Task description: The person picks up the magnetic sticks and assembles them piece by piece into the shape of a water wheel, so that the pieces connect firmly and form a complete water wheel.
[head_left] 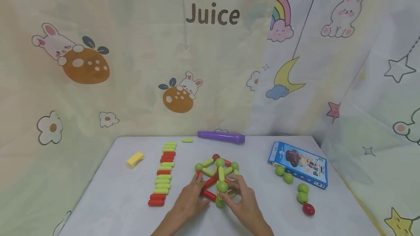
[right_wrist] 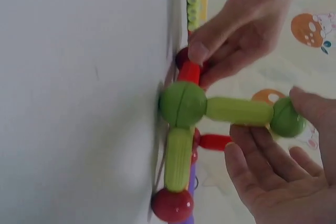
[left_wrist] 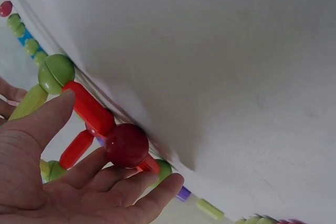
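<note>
A magnetic ball-and-rod structure (head_left: pixel 221 173) of green and red pieces stands on the table between both hands. At its left side, my left hand (head_left: pixel 189 202) holds a lower corner: in the left wrist view the fingers lie behind a dark red ball (left_wrist: pixel 126 145) and the thumb is at a red rod (left_wrist: pixel 89 109). On the near right, my right hand (head_left: pixel 244 204) holds the front upright. Its thumb touches the upper green ball (right_wrist: pixel 287 119), and its fingers are behind the light green rod (right_wrist: pixel 239 110). A green ball (right_wrist: pixel 182 104) forms the bottom joint.
Left of the structure runs a column of red and green rods (head_left: pixel 163 177). Further left lies a yellow arch block (head_left: pixel 135 159). A purple tube (head_left: pixel 221 137) lies at the back edge. On the right are a blue box (head_left: pixel 300 163), several green balls (head_left: pixel 302 197) and a red ball (head_left: pixel 308 209).
</note>
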The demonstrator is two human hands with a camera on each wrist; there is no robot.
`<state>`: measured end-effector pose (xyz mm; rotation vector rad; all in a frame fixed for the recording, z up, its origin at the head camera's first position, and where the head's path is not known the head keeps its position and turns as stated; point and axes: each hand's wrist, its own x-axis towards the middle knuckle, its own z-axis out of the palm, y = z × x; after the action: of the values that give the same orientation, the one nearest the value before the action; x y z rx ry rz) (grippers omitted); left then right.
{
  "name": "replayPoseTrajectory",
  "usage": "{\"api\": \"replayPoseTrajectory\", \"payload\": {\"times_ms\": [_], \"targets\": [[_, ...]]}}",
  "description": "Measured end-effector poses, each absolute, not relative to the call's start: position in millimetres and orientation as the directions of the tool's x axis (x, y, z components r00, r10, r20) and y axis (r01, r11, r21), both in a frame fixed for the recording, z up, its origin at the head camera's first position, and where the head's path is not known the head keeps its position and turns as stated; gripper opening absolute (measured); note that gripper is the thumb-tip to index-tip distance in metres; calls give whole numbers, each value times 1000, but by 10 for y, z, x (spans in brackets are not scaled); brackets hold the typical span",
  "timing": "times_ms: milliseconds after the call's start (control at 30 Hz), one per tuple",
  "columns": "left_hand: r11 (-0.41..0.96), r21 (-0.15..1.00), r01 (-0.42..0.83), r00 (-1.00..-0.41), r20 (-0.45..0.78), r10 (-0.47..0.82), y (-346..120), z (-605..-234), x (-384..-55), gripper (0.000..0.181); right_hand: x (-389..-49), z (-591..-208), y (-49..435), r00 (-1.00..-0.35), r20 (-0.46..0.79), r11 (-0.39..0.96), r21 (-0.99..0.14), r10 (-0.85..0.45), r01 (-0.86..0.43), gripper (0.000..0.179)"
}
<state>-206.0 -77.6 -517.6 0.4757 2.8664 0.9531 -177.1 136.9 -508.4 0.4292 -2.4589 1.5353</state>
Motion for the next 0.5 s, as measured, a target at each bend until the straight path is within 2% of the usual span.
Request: {"api": "replayPoseTrajectory", "payload": {"times_ms": [167,333,500], "targets": [[813,526,248,-949,-37,313,-731,-5150,-1952,72,-1778,-5066,1547,-953,277,527,-795,-126,-301,66],[898,372,235,-944,-132,302,-585,-5101,-1767,83,-1736,-5135,1726,-968,196,696,-673,-157,-249,77],[940,219,262,-947,-131,294,-459,-5114,-1607,90,-1747,-5187,1802,-970,51,728,-652,-236,-212,90]]}}
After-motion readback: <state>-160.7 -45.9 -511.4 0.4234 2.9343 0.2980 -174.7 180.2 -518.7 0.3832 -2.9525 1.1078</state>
